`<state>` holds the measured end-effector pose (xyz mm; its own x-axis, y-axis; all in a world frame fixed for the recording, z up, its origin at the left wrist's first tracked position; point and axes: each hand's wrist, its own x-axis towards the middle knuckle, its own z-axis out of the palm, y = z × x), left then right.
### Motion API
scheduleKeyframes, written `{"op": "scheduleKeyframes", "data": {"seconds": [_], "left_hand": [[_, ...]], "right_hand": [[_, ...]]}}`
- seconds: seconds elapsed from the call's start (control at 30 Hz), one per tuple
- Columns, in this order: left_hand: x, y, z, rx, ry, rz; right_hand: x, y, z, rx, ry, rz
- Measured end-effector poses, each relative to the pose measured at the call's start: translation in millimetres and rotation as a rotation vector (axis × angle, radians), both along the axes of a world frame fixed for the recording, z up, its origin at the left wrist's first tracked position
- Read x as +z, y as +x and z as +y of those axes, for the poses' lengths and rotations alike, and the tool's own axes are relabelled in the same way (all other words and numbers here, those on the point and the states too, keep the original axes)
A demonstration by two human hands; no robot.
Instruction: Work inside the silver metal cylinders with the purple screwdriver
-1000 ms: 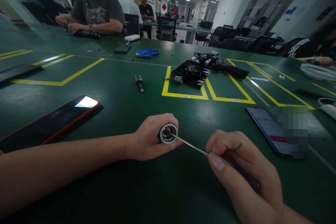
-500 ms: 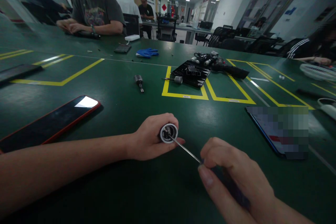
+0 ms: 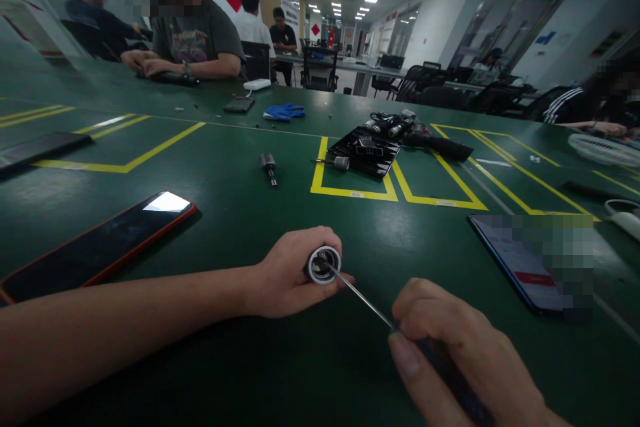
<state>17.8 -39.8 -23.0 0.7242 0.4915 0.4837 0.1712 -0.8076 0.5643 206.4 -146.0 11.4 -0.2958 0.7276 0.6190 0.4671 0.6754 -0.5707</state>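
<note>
My left hand (image 3: 295, 273) is wrapped round a cylindrical part (image 3: 324, 265) with a pale rim, its open end turned toward me. Metal pieces show inside the opening; the rest of the cylinder is hidden by the hand. Between the thumb and fingers of my right hand (image 3: 450, 347) is the dark handle of a screwdriver (image 3: 367, 303). Its thin metal shaft slants up to the left, and the tip reaches into the cylinder's open end. Whether the tip sits on a screw cannot be made out.
A red-edged phone (image 3: 100, 247) lies left, another phone (image 3: 530, 267) right. Beyond are a knurled metal part (image 3: 269, 167), a second one (image 3: 341, 163) by a black bag (image 3: 363, 150), cables (image 3: 395, 123) and a blue glove (image 3: 284, 112). A person (image 3: 195, 40) sits across the table.
The view has tilted up slightly, so things sit lower in the picture. My right hand and the screwdriver have shifted slightly right and down; the tip stays inside the cylinder.
</note>
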Motion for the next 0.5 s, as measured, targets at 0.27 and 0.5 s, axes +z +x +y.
{"op": "scheduleKeyframes", "data": {"seconds": [0.27,0.5], "left_hand": [[-1.0,-1.6,-1.0,-0.006,0.024,0.005],[-0.5,0.9,-1.3,0.025,0.039,0.033]], "right_hand": [[1.0,-2.4,2.9,-0.014,0.042,-0.053],[-1.4,-3.4,4.7,-0.041,0.122,-0.153]]}}
